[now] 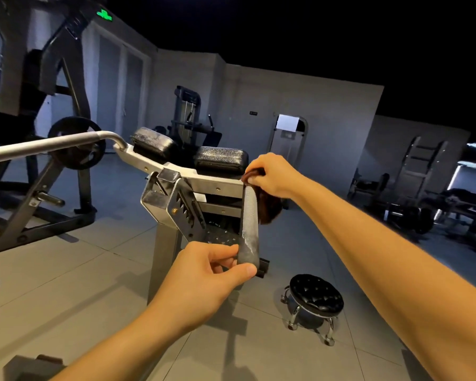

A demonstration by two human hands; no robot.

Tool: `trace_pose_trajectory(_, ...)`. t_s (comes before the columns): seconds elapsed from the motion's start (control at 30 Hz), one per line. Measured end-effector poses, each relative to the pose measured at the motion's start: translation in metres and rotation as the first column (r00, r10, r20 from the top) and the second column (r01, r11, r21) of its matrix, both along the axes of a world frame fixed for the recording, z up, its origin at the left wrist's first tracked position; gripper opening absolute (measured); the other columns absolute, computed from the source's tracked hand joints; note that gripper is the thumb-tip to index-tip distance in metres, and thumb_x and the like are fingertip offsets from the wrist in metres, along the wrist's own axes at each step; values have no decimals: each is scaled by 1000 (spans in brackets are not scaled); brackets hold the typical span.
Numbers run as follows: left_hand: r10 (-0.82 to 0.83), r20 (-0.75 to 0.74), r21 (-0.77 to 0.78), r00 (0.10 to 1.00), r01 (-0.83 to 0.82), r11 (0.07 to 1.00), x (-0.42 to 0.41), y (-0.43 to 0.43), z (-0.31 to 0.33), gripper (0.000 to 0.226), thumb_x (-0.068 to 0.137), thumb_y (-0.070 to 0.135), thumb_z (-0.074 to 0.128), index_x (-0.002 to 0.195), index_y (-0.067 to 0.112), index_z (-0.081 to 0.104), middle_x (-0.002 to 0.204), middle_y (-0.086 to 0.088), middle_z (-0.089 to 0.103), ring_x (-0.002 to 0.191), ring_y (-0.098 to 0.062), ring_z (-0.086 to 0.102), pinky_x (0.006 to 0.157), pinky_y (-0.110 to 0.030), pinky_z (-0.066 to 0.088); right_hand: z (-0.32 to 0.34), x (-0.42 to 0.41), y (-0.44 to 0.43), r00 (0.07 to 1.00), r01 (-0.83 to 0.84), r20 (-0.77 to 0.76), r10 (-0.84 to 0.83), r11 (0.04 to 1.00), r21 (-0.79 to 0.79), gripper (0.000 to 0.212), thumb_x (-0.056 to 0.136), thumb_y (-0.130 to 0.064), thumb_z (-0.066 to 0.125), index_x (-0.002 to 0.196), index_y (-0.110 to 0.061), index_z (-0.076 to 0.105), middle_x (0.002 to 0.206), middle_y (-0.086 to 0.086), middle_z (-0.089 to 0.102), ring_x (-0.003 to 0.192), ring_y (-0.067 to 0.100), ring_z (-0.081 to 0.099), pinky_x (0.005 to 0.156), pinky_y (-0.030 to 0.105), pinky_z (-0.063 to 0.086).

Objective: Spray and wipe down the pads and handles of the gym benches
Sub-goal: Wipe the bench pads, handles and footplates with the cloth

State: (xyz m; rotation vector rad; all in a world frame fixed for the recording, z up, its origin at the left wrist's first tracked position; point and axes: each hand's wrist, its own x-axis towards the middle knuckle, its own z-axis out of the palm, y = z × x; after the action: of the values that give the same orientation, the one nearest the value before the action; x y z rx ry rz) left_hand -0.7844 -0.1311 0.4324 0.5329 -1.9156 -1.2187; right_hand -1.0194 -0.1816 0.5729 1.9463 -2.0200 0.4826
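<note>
Your left hand [204,273] pinches the near end of the grey handle [249,221], probably to hold it steady. At the handle's far end, your right hand [272,174] grips the brown cloth [271,209] against it, I think for wiping along it.

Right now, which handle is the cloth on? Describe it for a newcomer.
Find the silver bench frame carrying two black pads. At its right end a short grey handle angles down, brown cloth bunched at its top. Unlike the long chrome bar left, it is textured and scuffed white.
</note>
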Motion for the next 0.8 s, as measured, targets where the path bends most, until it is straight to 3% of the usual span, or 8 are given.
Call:
trace_pose_trajectory(0.1, 16, 14, -13, 1000, -16, 1000, 1, -1, 1, 8, 85, 37, 80, 88, 42, 75, 97, -6, 76, 99, -30, 68, 92, -41, 57, 1, -11, -39, 994, 101, 37, -99, 993, -66, 21, 100, -13, 59, 113, -14, 76, 111, 7, 69, 102, 26, 63, 87, 34, 53)
trace_pose_trajectory(0.17, 14, 23, -26, 1000, -13, 1000, 1, 0, 3, 17, 87, 35, 80, 77, 47, 75, 100, -11, 74, 95, -31, 70, 90, -41, 57, -7, -8, -37, 991, 118, 74, -110, 985, -126, 20, 101, -14, 58, 109, -16, 76, 105, 2, 64, 101, 26, 62, 90, 36, 53)
trace_pose_trajectory(0.37, -28, -37, 12, 999, 29, 1000, 4, 8, 1, 16, 89, 30, 79, 83, 45, 79, 96, -19, 72, 83, -17, 61, 81, -33, 48, -59, 47, 99, 960, -202, 174, 221, 972, -123, 15, 97, -19, 67, 103, -27, 78, 94, -18, 55, 93, 3, 55, 81, 15, 41)
trace_pose_trajectory(0.43, -39, -48, 13, 998, 40, 999, 2, 10, 1, 7, 84, 38, 79, 87, 32, 80, 95, -25, 69, 81, -23, 61, 82, -37, 49, -75, 61, 135, 936, -295, 175, 306, 952, -89, 17, 98, -22, 66, 109, -30, 76, 97, -19, 55, 97, 3, 55, 85, 14, 44)
trace_pose_trajectory(0.5, -32, -60, 21, 998, 33, 999, 3, 13, 6, 5, 85, 38, 80, 87, 34, 81, 96, -24, 70, 86, -37, 67, 87, -44, 57, -79, 59, 137, 928, -310, 170, 331, 941, -137, 18, 98, -21, 66, 111, -29, 76, 96, -20, 55, 95, 4, 56, 84, 15, 45)
trace_pose_trajectory(0.57, -33, -37, -3, 999, 32, 999, 3, 14, 10, 31, 91, 27, 77, 81, 55, 78, 95, -14, 75, 98, -34, 69, 90, -36, 57, -75, 46, 112, 936, -261, 178, 304, 938, -229, 17, 97, -19, 67, 107, -28, 78, 95, -18, 57, 93, 6, 57, 83, 20, 47)
trace_pose_trajectory(0.63, -26, -12, 4, 1000, 26, 1000, 5, 15, 13, 47, 90, 23, 75, 70, 65, 71, 94, -4, 78, 98, -24, 71, 87, -24, 56, -63, 21, 67, 957, -151, 198, 213, 946, -288, 17, 97, -19, 66, 105, -28, 78, 98, -7, 63, 94, 14, 58, 88, 34, 51)
trace_pose_trajectory(0.8, 10, 9, 51, 1000, -11, 999, 5, 19, 20, 49, 87, 18, 78, 59, 56, 71, 88, 9, 78, 81, 1, 71, 67, -6, 51, -41, -21, -22, 875, 120, 478, 75, 923, -365, 16, 96, -18, 67, 104, -22, 80, 106, 4, 75, 102, 23, 67, 93, 37, 55)
